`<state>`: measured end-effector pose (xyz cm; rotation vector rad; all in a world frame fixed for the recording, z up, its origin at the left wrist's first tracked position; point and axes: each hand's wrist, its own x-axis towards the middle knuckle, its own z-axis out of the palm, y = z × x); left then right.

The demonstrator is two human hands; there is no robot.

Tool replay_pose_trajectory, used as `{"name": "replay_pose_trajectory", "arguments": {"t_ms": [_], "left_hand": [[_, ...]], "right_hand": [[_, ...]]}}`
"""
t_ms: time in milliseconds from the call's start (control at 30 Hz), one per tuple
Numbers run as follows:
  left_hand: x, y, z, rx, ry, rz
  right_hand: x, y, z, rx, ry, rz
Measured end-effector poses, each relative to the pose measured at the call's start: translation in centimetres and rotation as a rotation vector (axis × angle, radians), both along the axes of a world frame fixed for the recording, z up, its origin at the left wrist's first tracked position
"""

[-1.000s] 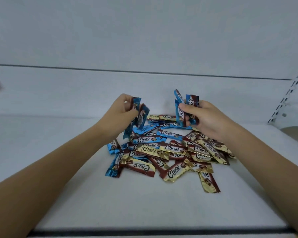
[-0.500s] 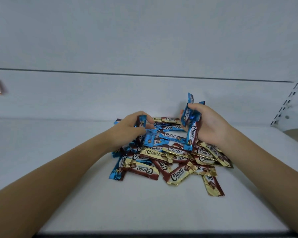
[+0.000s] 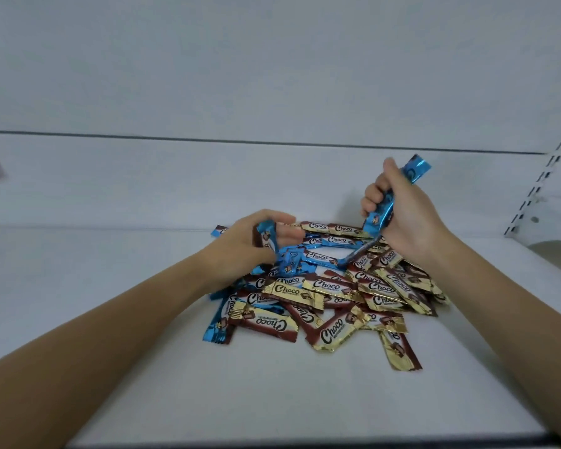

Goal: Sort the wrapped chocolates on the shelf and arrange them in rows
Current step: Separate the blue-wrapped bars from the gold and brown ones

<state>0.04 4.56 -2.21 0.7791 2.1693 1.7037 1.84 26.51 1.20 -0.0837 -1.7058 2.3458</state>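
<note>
Head camera: we read "Choco" in white script on nearly every wrapper in the pile point(image 3: 331, 296), some blue, some brown with gold ends; the smaller print is too fine to read. The pile lies loose on the white shelf point(image 3: 240, 384), in no container. Our right hand point(image 3: 402, 215) is raised above the pile's far right edge, fingers curled round a bunch of blue chocolates point(image 3: 415, 168) that stick out above and below the fist. Our left hand point(image 3: 240, 251) sits at the pile's left side, thumb and fingers pinching a single blue chocolate point(image 3: 268, 236); the brown-and-gold ones lie just nearer and to the right of it.
</note>
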Motion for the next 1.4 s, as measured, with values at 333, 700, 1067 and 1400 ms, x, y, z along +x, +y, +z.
{"name": "replay_pose_trajectory", "arguments": {"t_ms": [333, 700, 1067, 1400], "left_hand": [[-0.5, 0.2, 0.5, -0.303, 0.265, 0.217], [0.1, 2.3, 0.3, -0.764, 0.395, 0.116], [-1.0, 0.6, 1.4, -0.415, 0.365, 0.378], [-3.1, 1.0, -0.5, -0.882, 0.542, 0.244]], "right_hand": [[1.3, 2.1, 0.4, 1.696, -0.242, 0.325], [0.7, 1.4, -0.7, 1.707, -0.122, 0.203], [0.3, -2.4, -2.1, 1.704, -0.101, 0.339], [0.2, -1.8, -1.6, 1.589, -0.050, 0.232]]}}
